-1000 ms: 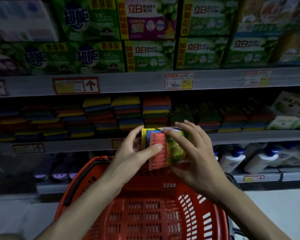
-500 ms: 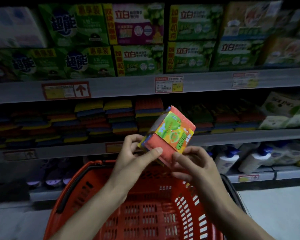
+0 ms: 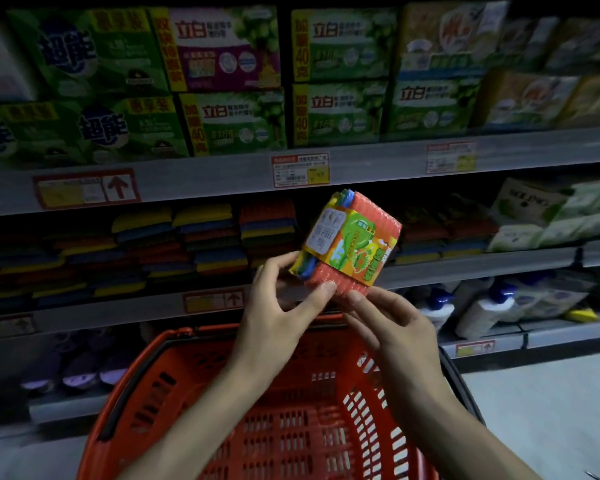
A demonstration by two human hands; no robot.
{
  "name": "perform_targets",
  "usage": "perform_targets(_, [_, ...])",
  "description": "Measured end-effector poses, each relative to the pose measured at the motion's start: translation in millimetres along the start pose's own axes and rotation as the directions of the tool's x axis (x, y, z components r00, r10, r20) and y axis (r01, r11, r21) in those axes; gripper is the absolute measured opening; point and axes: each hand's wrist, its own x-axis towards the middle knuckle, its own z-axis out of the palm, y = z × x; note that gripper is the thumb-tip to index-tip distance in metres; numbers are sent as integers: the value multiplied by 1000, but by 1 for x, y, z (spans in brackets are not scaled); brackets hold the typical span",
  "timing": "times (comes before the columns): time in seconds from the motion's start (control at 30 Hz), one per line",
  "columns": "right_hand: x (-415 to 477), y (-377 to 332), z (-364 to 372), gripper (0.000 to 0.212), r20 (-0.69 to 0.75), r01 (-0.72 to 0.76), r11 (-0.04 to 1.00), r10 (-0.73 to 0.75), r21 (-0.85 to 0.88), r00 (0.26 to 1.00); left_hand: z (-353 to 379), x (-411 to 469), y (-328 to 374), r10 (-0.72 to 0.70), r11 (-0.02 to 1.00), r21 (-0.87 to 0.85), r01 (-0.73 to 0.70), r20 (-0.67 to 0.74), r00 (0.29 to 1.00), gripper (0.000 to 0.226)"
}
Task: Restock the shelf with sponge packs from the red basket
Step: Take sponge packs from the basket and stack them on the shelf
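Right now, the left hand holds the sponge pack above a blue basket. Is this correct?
Not quite. The head view shows that the basket is red, not blue. The left hand does hold the sponge pack above it.

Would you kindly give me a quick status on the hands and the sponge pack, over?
Left hand pinches sponge pack, tilted, above red basket. Right hand open, fingertips touching its lower edge. Nothing between pack and sponge shelf.
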Motion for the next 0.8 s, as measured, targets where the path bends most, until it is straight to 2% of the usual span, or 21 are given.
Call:
perform_targets(0.13, [8,-3,-2,24,-65,109,993,-112,-45,992,9,5,6,35,999,25,-34,-33,999,57])
perform_targets(0.27, [15,0,2,23,-126,196,969,-215,-148,968,18,11,6,18,1000,-9,-19,-86,996,33])
perform_targets(0.47, [23,8,4,22,-215,213,964,-245,-160,945,33,11,3,8,999,-51,-17,-170,985,21])
perform_targets(0.63, [25,14,7,18,-205,218,954,-260,-207,943,36,13,-1,-80,988,-145,49,-214,974,15])
perform_targets(0.8, [36,6,14,22,-145,312,917,-354,-251,924,36,20,2,-67,989,-144,35,-224,972,17])
